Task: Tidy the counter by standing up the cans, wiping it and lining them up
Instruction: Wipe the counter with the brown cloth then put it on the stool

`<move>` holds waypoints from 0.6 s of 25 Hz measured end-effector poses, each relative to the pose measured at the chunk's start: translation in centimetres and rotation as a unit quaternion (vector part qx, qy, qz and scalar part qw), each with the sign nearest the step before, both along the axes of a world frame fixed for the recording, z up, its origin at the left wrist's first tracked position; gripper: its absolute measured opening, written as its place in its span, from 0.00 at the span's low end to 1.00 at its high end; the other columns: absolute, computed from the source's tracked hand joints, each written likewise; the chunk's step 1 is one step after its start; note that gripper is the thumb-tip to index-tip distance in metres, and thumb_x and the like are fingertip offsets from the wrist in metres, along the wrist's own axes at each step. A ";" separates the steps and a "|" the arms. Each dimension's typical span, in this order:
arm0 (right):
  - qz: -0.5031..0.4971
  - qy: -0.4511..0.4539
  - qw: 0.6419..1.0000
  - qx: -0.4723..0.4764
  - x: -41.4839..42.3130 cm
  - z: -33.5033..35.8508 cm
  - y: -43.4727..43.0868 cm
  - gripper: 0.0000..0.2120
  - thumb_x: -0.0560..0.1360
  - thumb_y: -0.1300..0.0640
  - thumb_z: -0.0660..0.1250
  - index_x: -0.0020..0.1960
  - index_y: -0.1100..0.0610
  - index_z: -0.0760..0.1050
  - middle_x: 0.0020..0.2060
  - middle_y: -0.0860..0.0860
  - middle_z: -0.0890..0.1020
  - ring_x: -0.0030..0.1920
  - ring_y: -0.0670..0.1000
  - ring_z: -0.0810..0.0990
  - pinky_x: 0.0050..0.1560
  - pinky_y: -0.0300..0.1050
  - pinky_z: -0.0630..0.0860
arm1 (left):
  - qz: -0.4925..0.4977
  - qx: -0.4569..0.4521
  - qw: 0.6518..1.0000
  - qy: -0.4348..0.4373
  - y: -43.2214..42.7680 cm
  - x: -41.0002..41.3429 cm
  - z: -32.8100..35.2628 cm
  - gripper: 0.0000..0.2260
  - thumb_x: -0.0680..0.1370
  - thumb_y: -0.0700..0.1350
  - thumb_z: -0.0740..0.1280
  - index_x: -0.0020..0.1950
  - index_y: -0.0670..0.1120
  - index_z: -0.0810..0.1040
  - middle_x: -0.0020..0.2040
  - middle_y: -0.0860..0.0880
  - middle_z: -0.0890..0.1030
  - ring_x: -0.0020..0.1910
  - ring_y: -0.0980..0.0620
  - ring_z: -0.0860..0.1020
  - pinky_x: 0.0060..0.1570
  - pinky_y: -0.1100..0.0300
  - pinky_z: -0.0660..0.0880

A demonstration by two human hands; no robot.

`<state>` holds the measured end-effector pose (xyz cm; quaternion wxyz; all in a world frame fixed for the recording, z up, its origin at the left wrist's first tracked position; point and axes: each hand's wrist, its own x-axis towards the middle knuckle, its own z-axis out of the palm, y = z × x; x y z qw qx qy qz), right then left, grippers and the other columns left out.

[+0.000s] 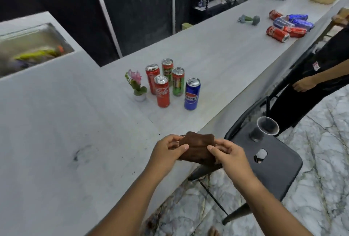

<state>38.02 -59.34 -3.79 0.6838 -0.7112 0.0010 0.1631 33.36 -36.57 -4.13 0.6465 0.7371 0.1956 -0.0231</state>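
Five tall drink cans (171, 82) stand clustered, unaligned, at twelve o'clock on the pale marble counter (66, 131); left hand (166, 150) and right hand (229, 154) grip a folded brown cloth (196, 147) together, wiping seemingly next; crumbs remain at ten o'clock

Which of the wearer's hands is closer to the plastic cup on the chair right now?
Right. The right hand grips the brown cloth's near-chair edge, left of and below the plastic cup. The left hand holds the cloth's opposite edge, farther away.
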 end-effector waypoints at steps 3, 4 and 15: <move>0.061 -0.007 0.998 -0.007 -0.2 0.8 5.0 0.08 0.79 0.57 0.76 0.57 0.48 0.87 0.42 0.57 0.89 0.42 0.52 0.89 0.45 0.42 0.83 | 0.055 -0.008 0.998 -0.013 4.5 -2.9 0.6 0.08 0.77 0.47 0.79 0.54 0.56 0.86 0.50 0.50 0.88 0.50 0.52 0.87 0.54 0.56 0.84; 0.078 -0.006 0.997 -0.012 -0.3 1.0 6.8 0.09 0.79 0.57 0.76 0.58 0.48 0.87 0.44 0.56 0.90 0.45 0.54 0.90 0.47 0.43 0.84 | 0.070 -0.006 0.997 -0.015 6.0 -4.0 0.8 0.08 0.77 0.47 0.79 0.54 0.56 0.86 0.49 0.51 0.89 0.50 0.53 0.87 0.53 0.57 0.84; 0.266 -0.035 0.961 -0.064 -1.8 1.5 23.2 0.08 0.79 0.58 0.76 0.56 0.47 0.87 0.41 0.53 0.90 0.45 0.52 0.90 0.44 0.47 0.86 | 0.267 0.012 0.964 0.005 17.8 -13.5 0.5 0.08 0.77 0.46 0.80 0.53 0.56 0.85 0.47 0.50 0.88 0.41 0.49 0.87 0.48 0.47 0.86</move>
